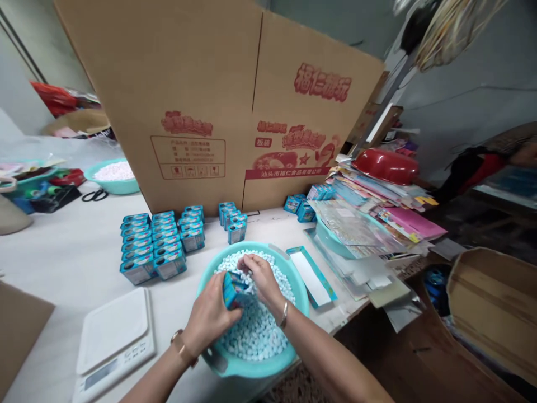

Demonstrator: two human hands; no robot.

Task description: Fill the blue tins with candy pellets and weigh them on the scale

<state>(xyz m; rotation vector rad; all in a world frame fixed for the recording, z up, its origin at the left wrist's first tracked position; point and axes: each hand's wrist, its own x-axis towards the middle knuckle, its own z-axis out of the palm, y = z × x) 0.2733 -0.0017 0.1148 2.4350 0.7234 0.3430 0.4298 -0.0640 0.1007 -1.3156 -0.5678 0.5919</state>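
My left hand (210, 316) grips a small blue box (233, 289) over a teal basin (251, 366) filled with small white pellets (255, 333). My right hand (262, 277) is at the box's open top, its fingers pinched among the pellets and touching the box. Several filled blue boxes (157, 243) stand in rows on the white table behind the basin, with another small group (232, 221) further right.
A white digital scale (113, 336) lies at front left. A large upright cardboard sheet (235, 101) walls the back. An open blue box tray (311, 275), stacked printed sheets (377, 207) and a red bowl (386, 165) sit right. A second teal bowl (112, 176) and scissors (94, 195) are at far left.
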